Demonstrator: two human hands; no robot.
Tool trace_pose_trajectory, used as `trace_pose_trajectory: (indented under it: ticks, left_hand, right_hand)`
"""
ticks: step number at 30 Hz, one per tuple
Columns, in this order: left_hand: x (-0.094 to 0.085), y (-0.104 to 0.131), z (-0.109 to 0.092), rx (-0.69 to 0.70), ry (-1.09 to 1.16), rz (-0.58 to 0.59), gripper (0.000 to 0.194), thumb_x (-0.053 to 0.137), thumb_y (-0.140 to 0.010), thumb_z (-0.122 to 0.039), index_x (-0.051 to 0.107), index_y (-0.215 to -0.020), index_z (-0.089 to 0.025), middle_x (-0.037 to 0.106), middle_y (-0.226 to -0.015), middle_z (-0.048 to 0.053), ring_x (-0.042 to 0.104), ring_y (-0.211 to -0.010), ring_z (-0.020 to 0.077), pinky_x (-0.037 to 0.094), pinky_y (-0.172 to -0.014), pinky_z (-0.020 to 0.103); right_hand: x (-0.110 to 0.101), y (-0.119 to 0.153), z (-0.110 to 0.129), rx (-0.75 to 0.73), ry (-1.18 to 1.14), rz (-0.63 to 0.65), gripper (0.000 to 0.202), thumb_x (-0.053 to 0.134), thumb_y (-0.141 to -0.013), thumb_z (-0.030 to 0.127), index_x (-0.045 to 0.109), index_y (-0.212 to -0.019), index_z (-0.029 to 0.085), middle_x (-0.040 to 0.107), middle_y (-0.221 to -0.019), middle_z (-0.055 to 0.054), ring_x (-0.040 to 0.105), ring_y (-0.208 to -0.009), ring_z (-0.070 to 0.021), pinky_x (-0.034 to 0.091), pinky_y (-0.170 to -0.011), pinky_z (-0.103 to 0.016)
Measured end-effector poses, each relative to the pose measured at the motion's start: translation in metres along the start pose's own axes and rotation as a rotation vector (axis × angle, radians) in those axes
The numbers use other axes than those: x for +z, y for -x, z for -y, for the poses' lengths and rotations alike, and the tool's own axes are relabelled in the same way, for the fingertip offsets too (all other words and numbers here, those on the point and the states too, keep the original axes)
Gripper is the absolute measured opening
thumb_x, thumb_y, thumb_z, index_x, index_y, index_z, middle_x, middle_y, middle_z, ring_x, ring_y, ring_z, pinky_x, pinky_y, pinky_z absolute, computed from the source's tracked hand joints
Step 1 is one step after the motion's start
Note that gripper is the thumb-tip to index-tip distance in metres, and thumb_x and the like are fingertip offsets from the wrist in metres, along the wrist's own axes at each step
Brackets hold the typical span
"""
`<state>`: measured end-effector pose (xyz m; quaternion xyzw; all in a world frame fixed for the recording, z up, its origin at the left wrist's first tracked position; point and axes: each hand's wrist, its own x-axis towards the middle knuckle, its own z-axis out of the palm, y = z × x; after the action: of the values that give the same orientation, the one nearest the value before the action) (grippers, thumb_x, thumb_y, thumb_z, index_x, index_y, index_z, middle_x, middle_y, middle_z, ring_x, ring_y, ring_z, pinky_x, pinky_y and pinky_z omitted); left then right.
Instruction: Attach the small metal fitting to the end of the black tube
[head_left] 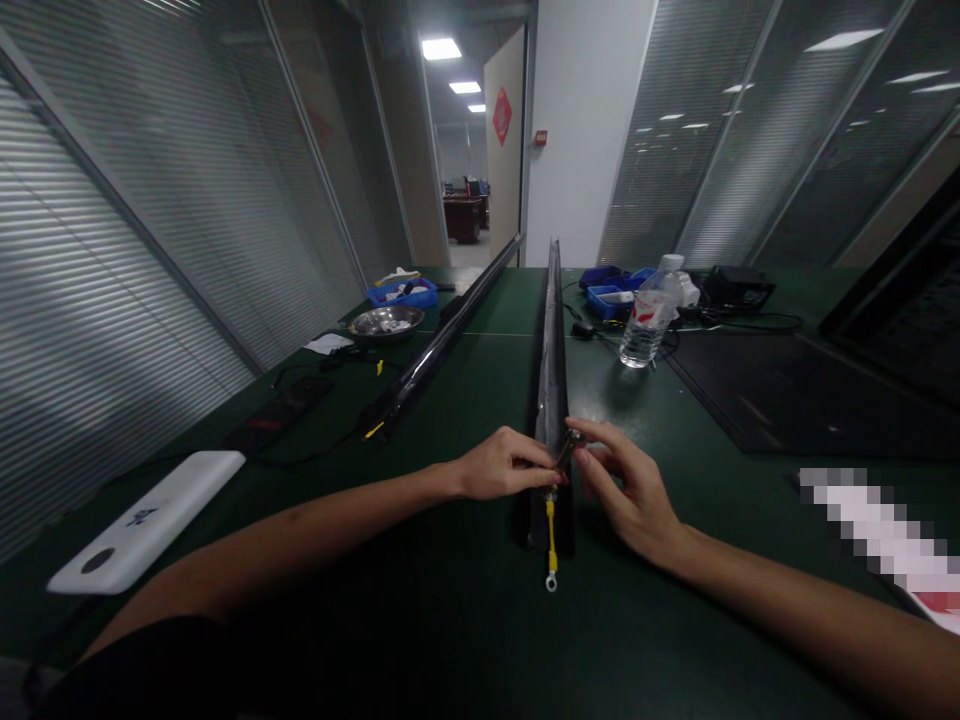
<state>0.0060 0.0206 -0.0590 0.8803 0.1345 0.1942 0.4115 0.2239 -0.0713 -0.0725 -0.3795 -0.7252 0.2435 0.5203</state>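
Note:
A long dark channel-shaped rail [552, 330] lies lengthwise on the green table, its near end between my hands. My left hand [504, 464] reaches in from the left, thumb and fingertips pinching the lower end of a small dark metal piece [568, 450] over the rail. From the other side, my right hand [626, 490] grips the upper end of that same tilted piece with its thumb and fingers. The piece's exact kind is too small and dim to tell. Just below, a short yellow wire [552, 535] with a ring terminal [551, 581] sticks out past the rail's near end.
A second long dark rail [442, 345] lies to the left. Beyond it are a metal bowl [386, 322] and a blue tray [405, 293]. A white device [150, 522] sits near left. A water bottle [649, 315], blue bins [611, 298] and a black mat [817, 390] are right.

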Motion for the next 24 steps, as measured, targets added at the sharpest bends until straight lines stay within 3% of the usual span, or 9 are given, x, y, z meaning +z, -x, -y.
trace_pose_trajectory:
  ticks: [11, 18, 24]
  left_hand:
    - [-0.0023, -0.0056, -0.0004, -0.011, 0.146, 0.039, 0.023, 0.067, -0.101, -0.028, 0.081, -0.104, -0.011, 0.076, -0.094, 0.007, 0.07, -0.085, 0.0168, 0.049, -0.077, 0.022]
    - [-0.0035, -0.0064, -0.0001, -0.067, 0.185, 0.062, 0.023, 0.066, -0.101, -0.029, 0.08, -0.1, -0.011, 0.073, -0.091, 0.007, 0.067, -0.086, 0.017, 0.049, -0.078, 0.024]
    - [-0.0051, -0.0079, 0.005, -0.017, 0.164, 0.07, 0.025, 0.064, -0.102, -0.031, 0.079, -0.096, -0.012, 0.068, -0.085, 0.004, 0.062, -0.079, 0.0146, 0.045, -0.073, 0.023]
  right_hand:
    - [0.0017, -0.0009, 0.001, 0.066, -0.068, -0.002, 0.036, 0.058, -0.106, 0.027, 0.058, -0.142, 0.032, 0.061, -0.104, -0.003, 0.061, -0.059, -0.0095, 0.05, -0.045, -0.02]
    - [0.0029, -0.0026, 0.0016, 0.13, -0.09, 0.018, 0.04, 0.061, -0.105, 0.029, 0.053, -0.144, 0.029, 0.061, -0.105, -0.004, 0.062, -0.06, -0.0097, 0.05, -0.043, -0.018]
    - [0.0032, -0.0056, 0.0012, 0.124, -0.045, 0.068, 0.049, 0.062, -0.103, 0.026, 0.044, -0.148, 0.029, 0.061, -0.098, -0.001, 0.063, -0.062, -0.0112, 0.048, -0.044, -0.018]
